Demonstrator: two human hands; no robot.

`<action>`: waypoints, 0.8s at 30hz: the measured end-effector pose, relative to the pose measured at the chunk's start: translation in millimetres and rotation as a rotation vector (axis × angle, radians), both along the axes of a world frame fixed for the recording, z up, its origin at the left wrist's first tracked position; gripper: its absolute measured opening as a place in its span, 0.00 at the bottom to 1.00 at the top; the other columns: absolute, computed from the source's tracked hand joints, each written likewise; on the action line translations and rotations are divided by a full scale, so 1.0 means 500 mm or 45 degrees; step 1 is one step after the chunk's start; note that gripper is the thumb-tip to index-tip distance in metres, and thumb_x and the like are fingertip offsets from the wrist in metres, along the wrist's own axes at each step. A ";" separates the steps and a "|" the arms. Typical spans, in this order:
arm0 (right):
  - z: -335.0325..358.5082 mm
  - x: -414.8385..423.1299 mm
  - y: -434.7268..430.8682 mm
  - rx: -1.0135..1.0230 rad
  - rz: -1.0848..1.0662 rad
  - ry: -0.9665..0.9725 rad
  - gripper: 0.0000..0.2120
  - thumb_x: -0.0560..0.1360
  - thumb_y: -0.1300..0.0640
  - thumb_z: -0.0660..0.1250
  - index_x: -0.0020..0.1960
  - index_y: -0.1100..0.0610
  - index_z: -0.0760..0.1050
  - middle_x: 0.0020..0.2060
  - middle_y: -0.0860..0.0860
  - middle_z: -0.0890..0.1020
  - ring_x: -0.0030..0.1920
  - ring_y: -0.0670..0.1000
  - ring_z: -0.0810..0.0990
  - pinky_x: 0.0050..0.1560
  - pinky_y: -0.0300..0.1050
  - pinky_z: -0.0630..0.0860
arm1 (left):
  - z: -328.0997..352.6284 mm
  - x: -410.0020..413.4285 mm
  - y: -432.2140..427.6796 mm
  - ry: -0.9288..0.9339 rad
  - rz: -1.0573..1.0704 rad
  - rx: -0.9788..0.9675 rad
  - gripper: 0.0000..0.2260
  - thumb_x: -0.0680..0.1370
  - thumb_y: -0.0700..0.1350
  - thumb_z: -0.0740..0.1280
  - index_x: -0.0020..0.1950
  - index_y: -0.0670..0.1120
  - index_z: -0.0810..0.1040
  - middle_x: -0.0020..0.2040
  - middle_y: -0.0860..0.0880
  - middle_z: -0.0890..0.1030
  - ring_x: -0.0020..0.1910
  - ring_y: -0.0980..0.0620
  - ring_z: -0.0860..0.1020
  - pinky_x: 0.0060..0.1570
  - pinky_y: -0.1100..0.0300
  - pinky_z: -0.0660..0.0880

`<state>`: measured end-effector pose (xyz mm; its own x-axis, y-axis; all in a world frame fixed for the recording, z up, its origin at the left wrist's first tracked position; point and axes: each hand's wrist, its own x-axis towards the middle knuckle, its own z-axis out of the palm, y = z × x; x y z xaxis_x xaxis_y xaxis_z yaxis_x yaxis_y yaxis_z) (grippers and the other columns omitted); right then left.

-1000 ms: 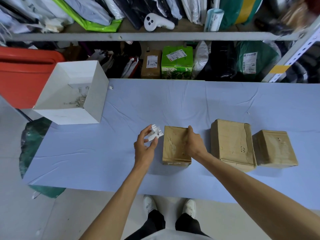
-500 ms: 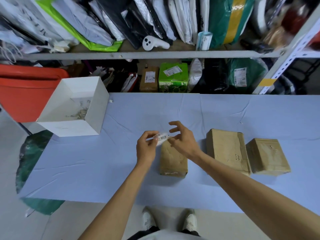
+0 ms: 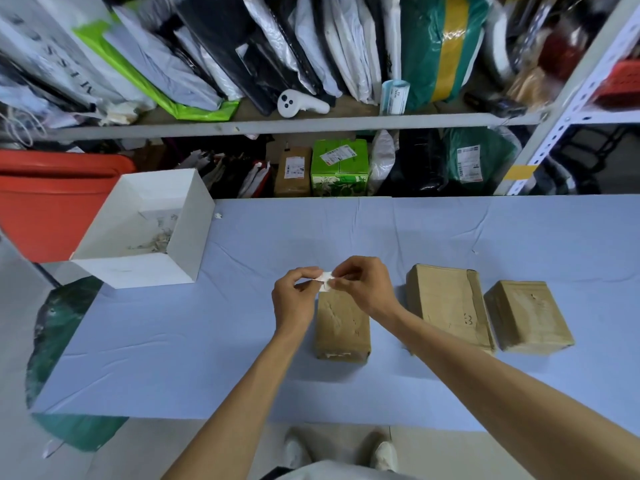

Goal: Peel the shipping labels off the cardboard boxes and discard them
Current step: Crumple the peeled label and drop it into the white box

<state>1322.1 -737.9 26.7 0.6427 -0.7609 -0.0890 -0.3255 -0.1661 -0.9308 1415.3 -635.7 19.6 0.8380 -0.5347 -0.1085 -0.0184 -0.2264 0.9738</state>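
Both hands meeting at frame centre: left hand (image 3: pixel 294 296) and right hand (image 3: pixel 363 285) pinching peeled label (image 3: pixel 325 280) above nearest cardboard box (image 3: pixel 341 323), likely folding sticky side inward before dropping into white bin (image 3: pixel 187 244), upper left.

Both hands, left hand (image 3: pixel 294 299) and right hand (image 3: pixel 363 285), pinch a small label (image 3: pixel 325 280) (crumpled) above the cardboard box (image 3: pixel 341 323); white bin (image 3: pixel 187 237) at ten o'clock.

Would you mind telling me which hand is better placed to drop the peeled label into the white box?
Left, probably. Both hands pinch the label, but the left hand is on the side of the white box, with bare cloth between.
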 end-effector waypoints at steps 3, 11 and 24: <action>-0.001 -0.004 -0.003 -0.025 -0.037 -0.048 0.04 0.70 0.65 0.73 0.42 0.59 0.79 0.33 0.52 0.83 0.33 0.47 0.82 0.36 0.41 0.79 | 0.003 -0.006 -0.008 0.055 -0.039 -0.005 0.10 0.74 0.34 0.70 0.44 0.50 0.84 0.57 0.54 0.79 0.53 0.57 0.78 0.51 0.64 0.78; 0.018 -0.001 -0.015 0.011 -0.122 -0.019 0.05 0.66 0.66 0.74 0.38 0.57 0.83 0.31 0.49 0.83 0.31 0.42 0.80 0.33 0.31 0.73 | 0.004 -0.008 -0.016 0.463 -0.120 -0.211 0.12 0.75 0.32 0.68 0.51 0.48 0.82 0.50 0.47 0.81 0.53 0.49 0.80 0.49 0.62 0.79; 0.027 0.001 -0.020 0.015 -0.102 -0.020 0.03 0.66 0.65 0.74 0.37 0.59 0.84 0.30 0.51 0.84 0.33 0.48 0.83 0.33 0.37 0.78 | 0.025 -0.014 -0.027 0.284 -0.167 -0.050 0.06 0.73 0.41 0.73 0.49 0.45 0.81 0.50 0.49 0.83 0.47 0.56 0.83 0.50 0.63 0.78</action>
<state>1322.7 -748.1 40.0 0.5809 -0.8091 -0.0889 -0.3230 -0.1289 -0.9376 1408.5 -649.0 32.0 0.7189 -0.6448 -0.2598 0.1711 -0.1981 0.9651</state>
